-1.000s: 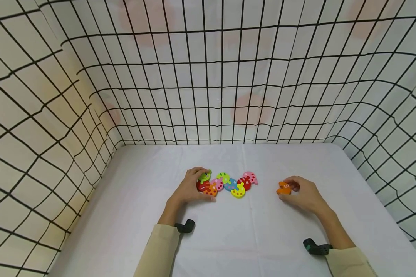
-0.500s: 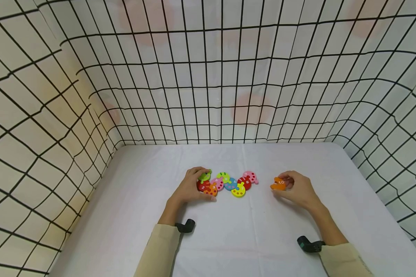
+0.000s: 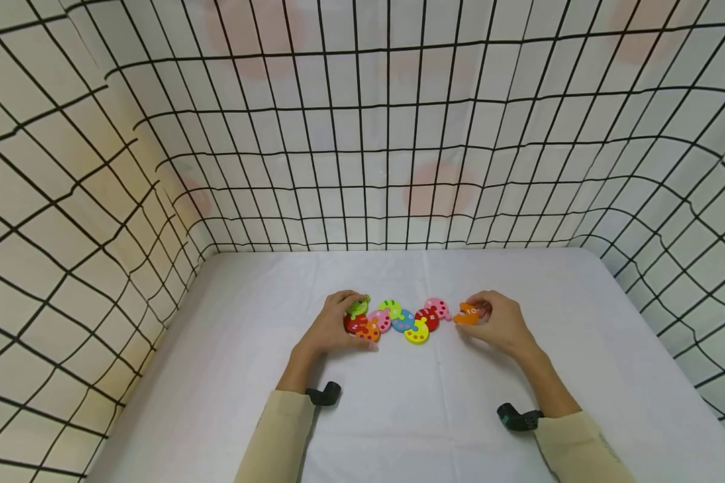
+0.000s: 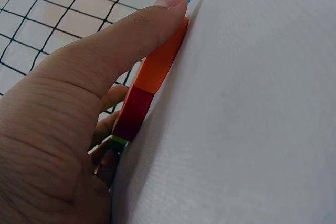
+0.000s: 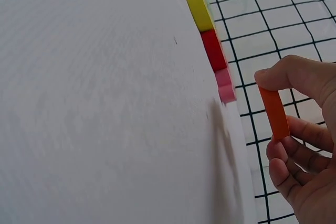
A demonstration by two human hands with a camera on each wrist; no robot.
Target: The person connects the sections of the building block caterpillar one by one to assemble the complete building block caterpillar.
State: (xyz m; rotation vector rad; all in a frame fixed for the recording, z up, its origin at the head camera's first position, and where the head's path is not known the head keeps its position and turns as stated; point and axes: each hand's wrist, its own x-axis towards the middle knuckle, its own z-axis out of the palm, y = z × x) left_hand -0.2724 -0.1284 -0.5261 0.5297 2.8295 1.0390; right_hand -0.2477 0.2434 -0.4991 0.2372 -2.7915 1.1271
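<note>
A chain of flat, numbered caterpillar puzzle pieces lies on the white table, from a green head piece (image 3: 358, 308) to a pink end piece (image 3: 437, 308). My left hand (image 3: 331, 327) holds the left end of the chain, fingers over the head side and thumb along the near edge. The left wrist view shows the thumb against an orange piece (image 4: 163, 61), beside a red piece (image 4: 134, 111). Between thumb and fingers, my right hand (image 3: 504, 327) pinches a separate orange puzzle piece (image 3: 466, 314) marked 10. It is raised off the table, just right of the pink end piece.
White cloth covers the table (image 3: 399, 416). A black grid net (image 3: 387, 147) over white sheeting rises at the back and both sides. Each wrist wears a small black camera, the left camera (image 3: 324, 394) and the right camera (image 3: 518, 417).
My right hand has moved left with the orange puzzle piece, bringing it close to the pink end of the chain. The left hand and the chain have stayed in place.
</note>
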